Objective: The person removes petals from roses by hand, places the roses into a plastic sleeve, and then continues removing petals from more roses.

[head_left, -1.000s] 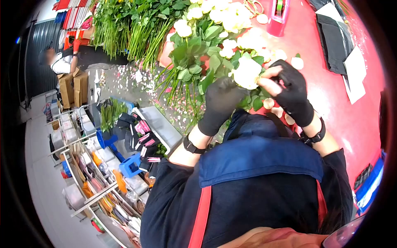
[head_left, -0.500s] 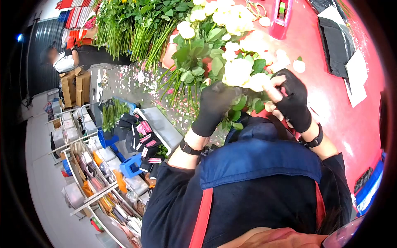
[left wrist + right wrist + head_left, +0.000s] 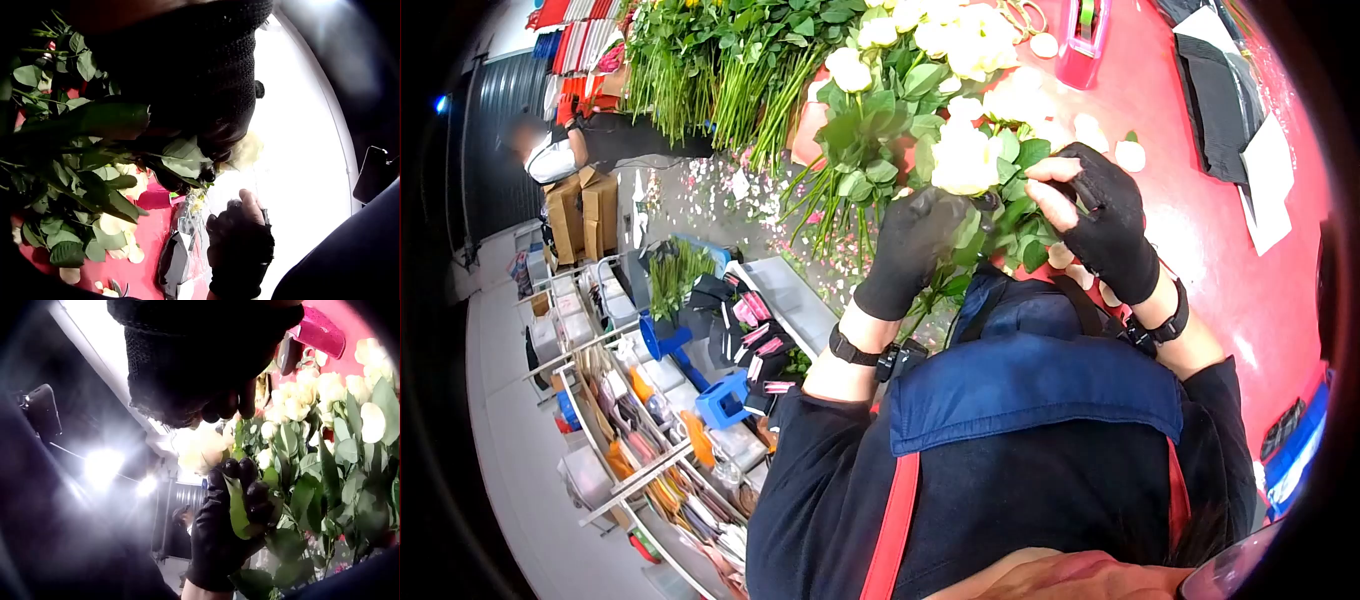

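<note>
In the head view my left hand [image 3: 915, 245], in a black fingerless glove, grips a leafy white rose [image 3: 965, 160] by its stem just under the bloom. The right wrist view shows the gloved left fingers curled round that stem, a green leaf [image 3: 238, 509] lying over them and the pale bloom [image 3: 203, 448] above. My right hand [image 3: 1100, 225], gloved alike, hovers to the right of the bloom with its bare thumb and forefinger apart. Those fingertips are clear of the petals. In the left wrist view the right hand [image 3: 240, 247] is seen beyond the rose.
White roses [image 3: 970, 45] lie piled on the red table [image 3: 1200, 290], with loose petals [image 3: 1130, 155] about. A pink tape dispenser [image 3: 1082, 45] and black wrapping [image 3: 1208, 105] stand farther off. Green stems [image 3: 720, 75] fill the back left. A person [image 3: 550, 150] is at the far left.
The rose and my left hand have shifted left. My right fingers, at the bloom's petals before, are now apart from it.
</note>
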`<state>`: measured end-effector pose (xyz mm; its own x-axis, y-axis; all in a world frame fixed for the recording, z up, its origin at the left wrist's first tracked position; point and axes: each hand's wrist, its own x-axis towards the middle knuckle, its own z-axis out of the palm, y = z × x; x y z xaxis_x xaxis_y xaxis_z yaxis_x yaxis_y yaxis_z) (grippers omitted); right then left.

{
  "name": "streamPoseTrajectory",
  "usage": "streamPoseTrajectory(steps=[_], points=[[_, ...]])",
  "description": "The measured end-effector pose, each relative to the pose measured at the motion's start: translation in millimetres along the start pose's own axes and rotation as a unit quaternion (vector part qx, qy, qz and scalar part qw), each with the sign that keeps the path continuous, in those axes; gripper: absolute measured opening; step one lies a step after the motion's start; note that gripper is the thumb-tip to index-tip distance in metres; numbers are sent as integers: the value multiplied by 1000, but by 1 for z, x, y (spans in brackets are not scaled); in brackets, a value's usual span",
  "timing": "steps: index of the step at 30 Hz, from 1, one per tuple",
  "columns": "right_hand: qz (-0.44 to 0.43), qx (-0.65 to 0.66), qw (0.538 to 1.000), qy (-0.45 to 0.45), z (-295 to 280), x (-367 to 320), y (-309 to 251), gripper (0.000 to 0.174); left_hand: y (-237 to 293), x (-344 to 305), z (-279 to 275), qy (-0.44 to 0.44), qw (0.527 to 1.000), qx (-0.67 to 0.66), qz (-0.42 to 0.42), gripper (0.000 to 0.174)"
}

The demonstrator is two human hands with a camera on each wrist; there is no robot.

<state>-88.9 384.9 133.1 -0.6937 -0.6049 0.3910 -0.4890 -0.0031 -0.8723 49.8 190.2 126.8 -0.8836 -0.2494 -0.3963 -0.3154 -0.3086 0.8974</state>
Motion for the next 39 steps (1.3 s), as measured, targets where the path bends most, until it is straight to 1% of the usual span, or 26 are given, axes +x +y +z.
streamPoseTrajectory(steps=[1, 2, 4, 6, 9, 10, 11, 14, 17, 20, 22, 24, 26, 27, 28, 29, 30, 31, 32, 33, 34, 35, 36, 37, 38, 39], points=[[3, -11, 1000, -1, 1, 2, 1, 10, 4, 0, 0, 10, 998, 66, 4, 32], [50, -1, 998, -35, -1, 1, 3, 11, 11, 0, -2, 20, 991, 131, 8, 31], [82, 30, 995, -40, 1, -5, 16, 10, 19, 2, -13, 15, 990, 138, -21, 31], [135, 54, 989, -41, 4, -5, 21, 9, 37, 4, -11, 34, 967, 254, -6, 32], [150, 88, 985, 5, 11, 7, 9, 9, 39, 13, -16, 17, 914, 400, 60, 32], [88, 58, 994, 17, 15, 10, 13, 16, 35, 18, -21, -11, 881, 457, 123, 32], [105, 61, 993, 7, 16, 15, 13, 19, 33, 21, -23, -39, 839, 509, 186, 32], [141, 61, 987, -39, 12, 33, 6, 29, 31, 26, -19, -73, 856, 469, 204, 32], [74, 100, 992, -14, 28, 29, 22, 26, 36, 31, -17, -110, 884, 433, 141, 31], [21, 29, 999, -29, 26, 28, 28, 18, 47, 29, -7, -66, 917, 382, 97, 31], [-4, -5, 1000, -20, 26, 26, 35, 16, 40, 31, -15, -90, 911, 365, 170, 33], [-5, -12, 1000, -1, 25, 24, 40, 15, 40, 32, -20, -89, 911, 358, 186, 35], [7, -13, 1000, 14, 18, 20, 44, 14, 46, 32, -22, -66, 920, 360, 142, 37], [16, -16, 1000, 21, 10, 16, 48, 14, 42, 33, -29, -16, 967, 256, -12, 36], [28, -56, 998, -3, -2, 11, 56, 15, 50, 33, -35, 2, 919, 385, 80, 32], [119, -78, 989, -40, -16, 2, 56, 19, 61, 34, -40, 18, 848, 502, 171, 29], [166, -73, 980, -76, -30, -11, 63, 21, 70, 38, -40, 74, 924, 350, 140, 26], [212, -67, 968, -113, -41, -21, 67, 23, 78, 44, -40, 131, 968, 187, 100, 23], [324, -42, 929, -175, -46, -22, 55, 27, 87, 54, -44, 163, 951, 231, 122, 20], [347, 55, 914, -202, -44, -40, 64, 29, 92, 67, -49, 195, 930, 275, 144, 20], [418, 91, 869, -248, -39, -54, 67, 27, 88, 82, -54, 203, 915, 312, 158, 21], [455, 126, 840, -268, -32, -66, 71, 29, 83, 99, -61, 211, 896, 349, 174, 21], [492, 157, 807, -286, -24, -78, 74, 31, 61, 120, -82, 210, 883, 360, 216, 27], [498, 186, 800, -280, -14, -89, 84, 35, 39, 140, -114, 194, 758, 556, 280, 36], [502, 215, 792, -273, -5, -97, 94, 40, 37, 138, -104, 222, 691, 616, 307, 41], [576, 314, 719, -229, -1, -103, 104, 45, 33, 133, -90, 247, 617, 669, 332, 46]])
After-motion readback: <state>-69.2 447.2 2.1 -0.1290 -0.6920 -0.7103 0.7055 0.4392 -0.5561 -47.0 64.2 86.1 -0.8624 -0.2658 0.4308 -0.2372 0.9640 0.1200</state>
